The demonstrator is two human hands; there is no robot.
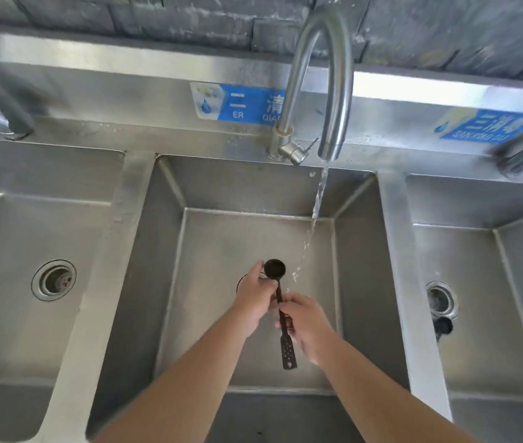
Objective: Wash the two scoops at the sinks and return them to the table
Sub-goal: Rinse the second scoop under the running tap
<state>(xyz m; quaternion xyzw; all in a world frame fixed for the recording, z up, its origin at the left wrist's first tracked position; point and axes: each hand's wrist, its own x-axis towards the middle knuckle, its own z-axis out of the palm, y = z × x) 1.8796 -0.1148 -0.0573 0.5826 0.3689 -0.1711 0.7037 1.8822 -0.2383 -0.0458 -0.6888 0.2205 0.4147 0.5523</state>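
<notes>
Over the middle sink [170, 251], my right hand [309, 324] pinches the scoop [281, 302] mid-handle, left hand [255, 298] cups its bowl; light, stiff, likely slippery wet, so I'd grip the handle.

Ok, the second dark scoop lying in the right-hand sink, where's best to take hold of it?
Only part of that scoop shows, a dark rounded blob just below the drain on the right sink's floor; its handle isn't visible. It seems to lie flat and low, so probably reach straight down from above with the right hand and pinch across the dark part.
</notes>
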